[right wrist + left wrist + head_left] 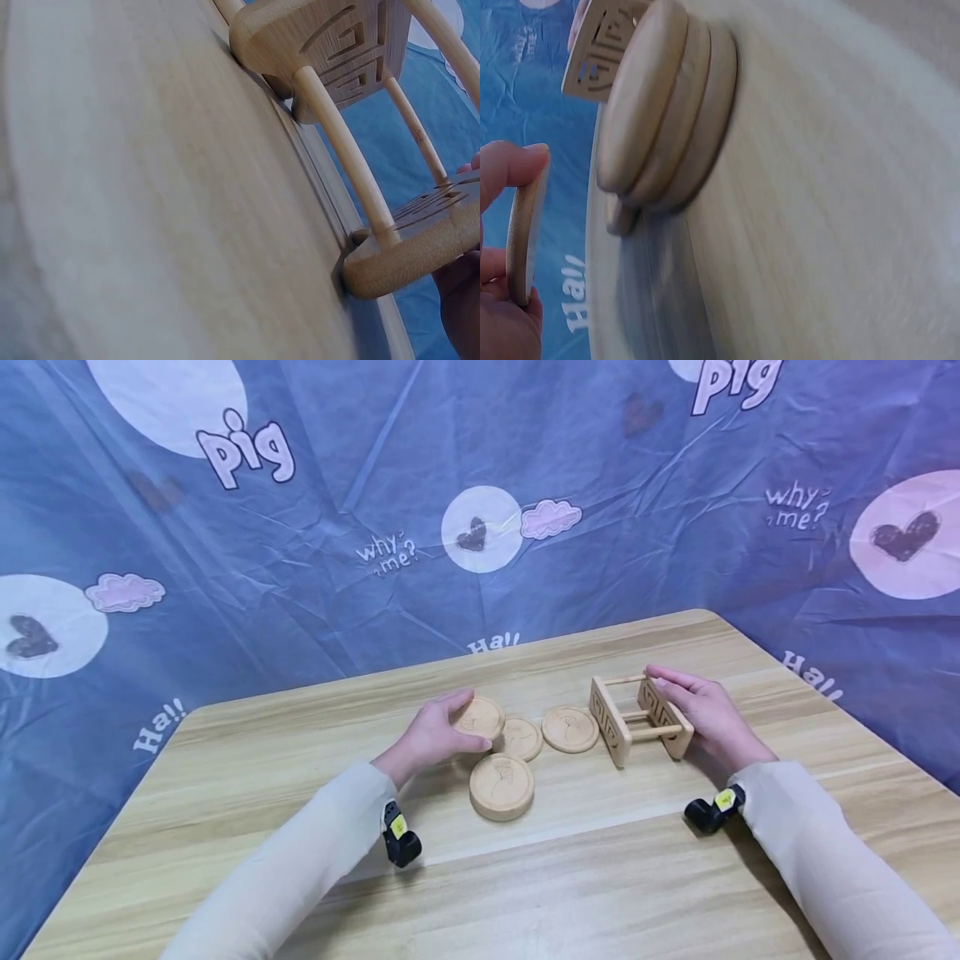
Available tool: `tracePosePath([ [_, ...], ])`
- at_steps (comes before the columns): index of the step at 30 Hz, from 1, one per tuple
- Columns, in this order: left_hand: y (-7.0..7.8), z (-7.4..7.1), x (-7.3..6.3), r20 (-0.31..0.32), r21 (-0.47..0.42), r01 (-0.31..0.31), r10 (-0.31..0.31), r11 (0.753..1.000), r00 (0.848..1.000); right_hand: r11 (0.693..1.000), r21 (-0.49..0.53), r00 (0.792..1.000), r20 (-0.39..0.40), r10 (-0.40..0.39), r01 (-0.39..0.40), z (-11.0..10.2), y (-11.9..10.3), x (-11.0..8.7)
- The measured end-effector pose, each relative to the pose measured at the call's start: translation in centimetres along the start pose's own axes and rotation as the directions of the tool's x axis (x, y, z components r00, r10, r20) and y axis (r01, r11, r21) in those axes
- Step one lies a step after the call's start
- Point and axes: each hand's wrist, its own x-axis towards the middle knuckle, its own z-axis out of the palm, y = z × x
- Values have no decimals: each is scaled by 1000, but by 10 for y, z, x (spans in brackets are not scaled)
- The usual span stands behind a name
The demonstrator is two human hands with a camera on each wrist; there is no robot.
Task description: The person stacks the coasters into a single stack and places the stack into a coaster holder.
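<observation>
My left hand [431,737] pinches a round wooden coaster [482,718] between thumb and fingers; in the left wrist view this coaster [523,232] is seen edge-on, held above the table. My right hand [707,717] grips the right end panel of a wooden coaster holder [609,723], which has two carved panels joined by round rods. The right wrist view shows the holder [345,150] from low down, its feet at the tabletop. A stack of coasters [502,783] with an engraved top lies nearest me. Two more coasters, one [522,740] partly hidden by the held one and another [570,729] beside the holder, lie flat.
The light wood-grain table [570,877] runs back to a blue printed cloth [360,610] hanging behind it. Small black cameras [402,837] are strapped to both wrists over pale sleeves [300,860].
</observation>
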Motion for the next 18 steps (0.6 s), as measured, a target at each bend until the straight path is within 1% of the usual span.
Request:
tracePosePath([
  [5, 9, 4, -9, 35, 10, -30, 30, 1000, 999, 996, -84, 1000, -16, 0, -1, -1, 0, 1],
  [7, 11, 5, -14, 53, 14, -40, 39, 999, 998, 996, -94, 1000, -16, -1, 0, -1, 0, 1],
  [14, 18, 11, -28, 93, -3, -75, 75, 997, 993, 999, -36, 1000, -10, 9, -10, -1, 0, 1],
  [18, 20, 13, -36, 131, -15, -59, 60, 998, 990, 1000, -32, 1000, -9, -1, 1, -1, 2, 1],
])
